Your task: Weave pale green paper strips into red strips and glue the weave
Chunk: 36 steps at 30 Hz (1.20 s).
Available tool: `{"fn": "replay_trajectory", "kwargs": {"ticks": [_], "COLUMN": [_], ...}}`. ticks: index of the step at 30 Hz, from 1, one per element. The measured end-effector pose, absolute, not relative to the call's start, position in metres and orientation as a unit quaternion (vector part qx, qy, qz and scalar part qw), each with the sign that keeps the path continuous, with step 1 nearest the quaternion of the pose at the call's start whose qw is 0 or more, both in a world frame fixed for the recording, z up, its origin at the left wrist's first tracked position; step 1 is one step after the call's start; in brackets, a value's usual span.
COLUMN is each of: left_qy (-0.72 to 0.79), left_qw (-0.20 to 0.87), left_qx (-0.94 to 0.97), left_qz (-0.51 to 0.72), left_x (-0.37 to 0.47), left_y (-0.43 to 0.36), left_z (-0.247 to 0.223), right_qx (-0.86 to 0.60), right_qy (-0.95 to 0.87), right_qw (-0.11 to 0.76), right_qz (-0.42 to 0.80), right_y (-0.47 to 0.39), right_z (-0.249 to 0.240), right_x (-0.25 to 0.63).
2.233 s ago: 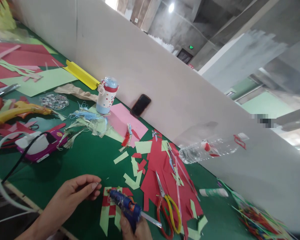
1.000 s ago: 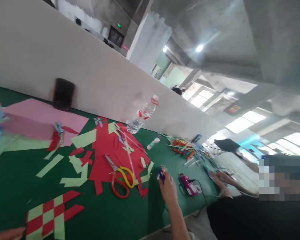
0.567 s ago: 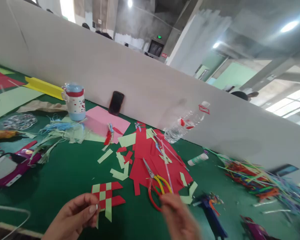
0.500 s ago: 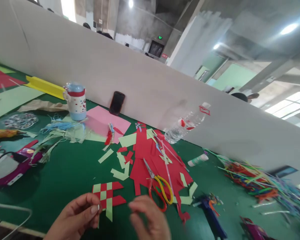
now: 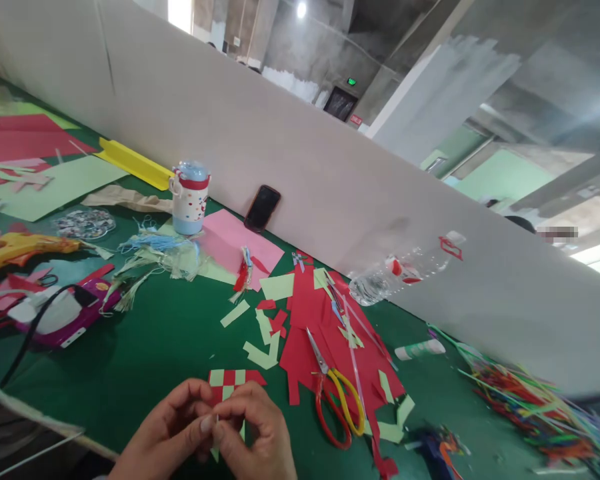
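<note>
My left hand (image 5: 167,430) and my right hand (image 5: 257,430) meet at the near edge of the table, both pinching with thumb and forefinger. Between their fingertips shows a tiny white piece (image 5: 218,419), too small to name. Beneath and just beyond them lies a woven red and pale green paper checkerboard (image 5: 227,378), its lower part hidden by my hands. To the right, scissors (image 5: 324,365) with a red and a yellow handle loop rest on red paper (image 5: 300,307). Pale green paper scraps (image 5: 263,358) lie between the weave and the red paper.
A cup (image 5: 190,200), a phone (image 5: 263,208) and a clear bottle (image 5: 405,272) stand along the partition (image 5: 320,187). A purple device (image 5: 93,303) and yellow glue gun (image 5: 35,250) lie left. Colourful pipe cleaners (image 5: 525,393) heap at right, past a glue stick (image 5: 420,349).
My right hand has moved left to join my left hand at the white piece, its fingers now closed in a pinch. The view has shifted, so the table things appear farther right.
</note>
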<state>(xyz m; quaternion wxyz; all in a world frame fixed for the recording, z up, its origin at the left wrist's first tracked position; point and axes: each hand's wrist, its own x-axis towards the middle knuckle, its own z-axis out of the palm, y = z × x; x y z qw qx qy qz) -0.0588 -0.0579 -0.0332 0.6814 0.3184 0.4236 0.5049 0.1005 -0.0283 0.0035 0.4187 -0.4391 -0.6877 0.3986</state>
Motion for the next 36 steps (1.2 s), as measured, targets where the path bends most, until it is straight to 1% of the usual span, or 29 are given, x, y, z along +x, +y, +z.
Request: {"fn": "replay_trajectory", "kwargs": {"ticks": [1,2,4,5,6,7,9,11,13,22,28,36], "left_qy": [0.456,0.479,0.460,0.448,0.440,0.445,0.456,0.457,0.452,0.453,0.453,0.445], "left_qw": [0.617,0.531,0.309,0.210,0.135,0.084,0.031,0.008,-0.002,0.029,0.019,0.021], "left_qx": [0.401,0.503,0.698,0.754,0.783,0.791,0.784,0.777,0.780,0.785,0.792,0.801], "left_qz": [0.500,0.485,0.454,0.432,0.418,0.412,0.420,0.433,0.432,0.422,0.408,0.399], "left_x": [-0.065,-0.073,-0.086,-0.091,-0.093,-0.093,-0.089,-0.082,-0.078,-0.080,-0.082,-0.084], "left_y": [-0.058,-0.058,-0.057,-0.056,-0.055,-0.054,-0.051,-0.049,-0.047,-0.046,-0.045,-0.049], "left_z": [-0.033,-0.033,-0.036,-0.039,-0.043,-0.046,-0.052,-0.055,-0.055,-0.059,-0.060,-0.066], "right_qx": [-0.445,-0.451,-0.458,-0.454,-0.445,-0.435,-0.416,-0.408,-0.403,-0.396,-0.402,-0.425], "right_qy": [-0.709,-0.731,-0.778,-0.803,-0.827,-0.848,-0.879,-0.894,-0.901,-0.907,-0.900,-0.869], "right_qw": [0.403,0.383,0.332,0.307,0.280,0.250,0.192,0.145,0.116,0.082,0.104,0.198], "right_qz": [0.371,0.340,0.271,0.233,0.199,0.170,0.131,0.113,0.108,0.119,0.134,0.158], "right_y": [-0.023,-0.018,-0.005,0.002,0.008,0.013,0.021,0.026,0.028,0.031,0.030,0.019], "right_z": [0.006,0.009,0.010,0.009,0.007,0.004,-0.003,-0.008,-0.011,-0.007,-0.008,-0.015], "right_x": [0.103,0.105,0.109,0.110,0.109,0.108,0.104,0.099,0.096,0.090,0.092,0.093]}}
